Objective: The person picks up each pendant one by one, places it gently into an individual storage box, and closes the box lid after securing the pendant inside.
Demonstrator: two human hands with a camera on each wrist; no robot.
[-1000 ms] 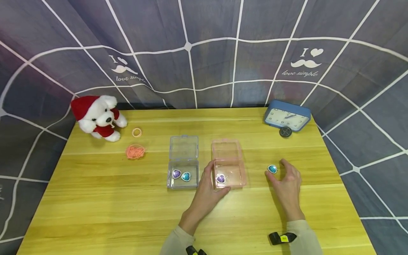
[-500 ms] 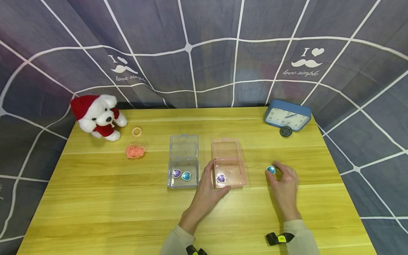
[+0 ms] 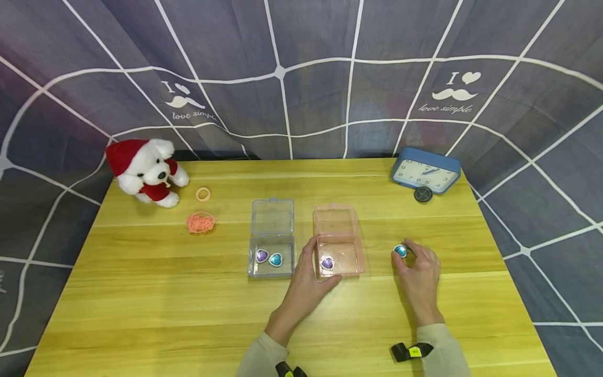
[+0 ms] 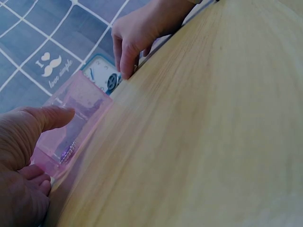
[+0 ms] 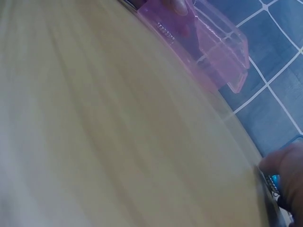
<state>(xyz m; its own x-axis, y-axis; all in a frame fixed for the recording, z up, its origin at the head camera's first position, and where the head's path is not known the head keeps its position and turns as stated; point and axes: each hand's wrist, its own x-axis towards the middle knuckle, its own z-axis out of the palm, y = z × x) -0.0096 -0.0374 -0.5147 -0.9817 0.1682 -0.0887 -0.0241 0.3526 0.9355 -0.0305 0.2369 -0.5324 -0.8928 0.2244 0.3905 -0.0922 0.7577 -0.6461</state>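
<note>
My left hand holds the near left corner of an open pink clear plastic box, thumb along the front wall and fingers at the left side. A purple heart-shaped gem with a rhinestone rim lies inside it. To the right, my right hand pinches a blue heart-shaped gem between thumb and forefinger, at the tabletop. In the right wrist view the fingers partly cover this blue gem. An open bluish clear box, left of the pink one, contains a purple gem and a blue gem.
A white plush dog in a red hat sits at the back left. Near it lie a pale ring and a coral bundle of bands. A blue clock stands back right, a black round disc before it.
My right hand has moved slightly left and its thumb and forefinger have closed on the blue gem, which has tilted a little. My left hand stays on the pink box.
</note>
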